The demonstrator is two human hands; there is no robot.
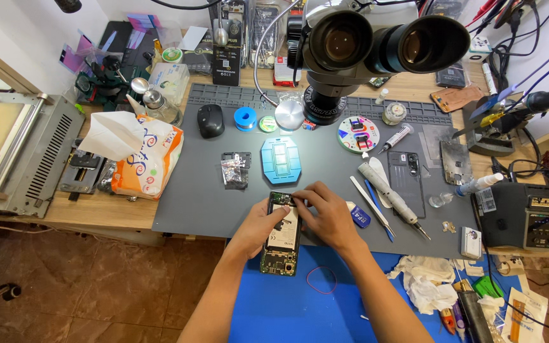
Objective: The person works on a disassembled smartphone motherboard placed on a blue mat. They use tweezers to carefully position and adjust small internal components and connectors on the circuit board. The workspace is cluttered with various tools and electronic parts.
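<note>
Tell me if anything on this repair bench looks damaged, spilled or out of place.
The phone under both hands has no back cover, so its circuit boards are bare. It hangs partly off the grey mat toward the person. A separate dark phone back lies further right. Crumpled white tissues are piled at the mat's near right corner. Nothing looks spilled.

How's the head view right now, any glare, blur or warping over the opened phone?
Head view: the opened phone is sharp and evenly lit, with no glare on it; the left hand and right hand cover part of it; a bright lamp patch falls on the grey mat near the blue tray; the microscope looms large and slightly soft; wide-angle warping bends the edges.
</note>
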